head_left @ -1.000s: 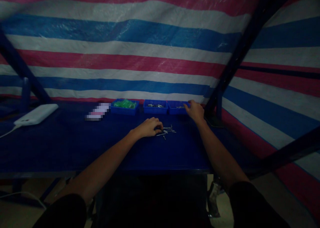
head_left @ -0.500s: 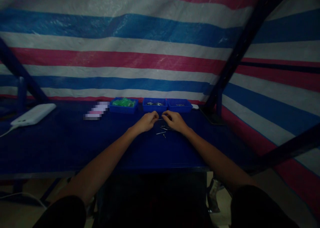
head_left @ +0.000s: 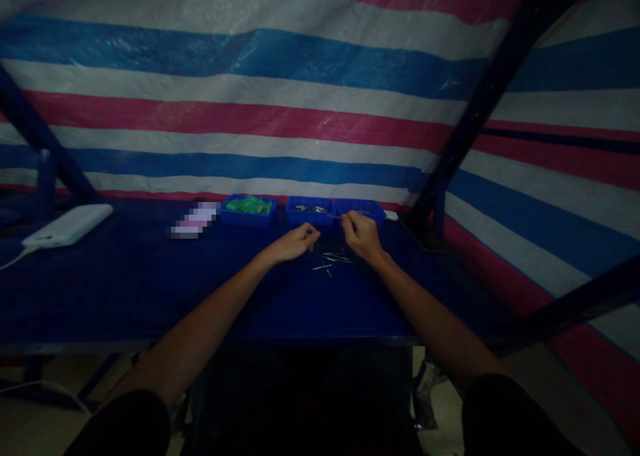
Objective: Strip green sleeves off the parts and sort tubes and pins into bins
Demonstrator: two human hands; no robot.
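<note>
Pinching thin rod (head_left: 338, 217) beyond rod pile (head_left: 340, 260), right grip (head_left: 362, 233) needs steadiness. Left grip (head_left: 299, 242) curls left of pile, contents unclear.

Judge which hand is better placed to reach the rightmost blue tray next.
Right, most likely: the right hand overlaps the rightmost blue tray in view and seems to pinch a thin metal rod, while the left hand sits farther left, nearer the middle tray.
</note>
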